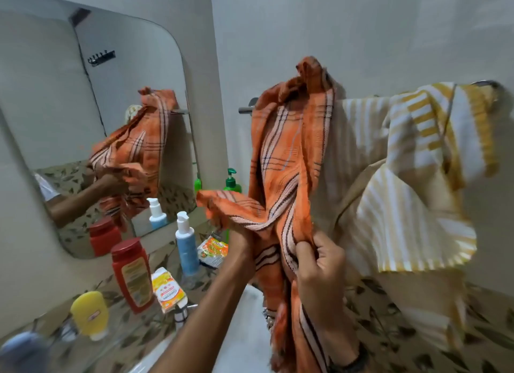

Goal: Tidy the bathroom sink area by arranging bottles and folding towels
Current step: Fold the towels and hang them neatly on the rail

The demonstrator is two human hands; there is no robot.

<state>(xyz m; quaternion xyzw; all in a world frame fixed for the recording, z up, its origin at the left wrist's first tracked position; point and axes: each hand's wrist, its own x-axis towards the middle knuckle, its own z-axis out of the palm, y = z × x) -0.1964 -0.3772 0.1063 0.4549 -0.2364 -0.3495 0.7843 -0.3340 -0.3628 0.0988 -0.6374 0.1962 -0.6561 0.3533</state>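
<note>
Leaf-patterned counter (pixel 389 317) runs round a white sink (pixel 242 331), and over it both hands grip an orange towel (pixel 286 161). The left hand (pixel 240 247) is closed round a bunched fold, and the right hand (pixel 317 267) pinches an edge beside it. The towel's lower end hangs toward the sink and could get wet if the basin is wet. Its loose corner flares out just above a blue bottle (pixel 186 247) and in front of a green pump bottle (pixel 232 182), so a sideways tug may topple them. Farther back, the towel's top is knotted over the rail (pixel 246 109) and touches a yellow striped towel (pixel 403 205). A hard pull might drag that one down too.
</note>
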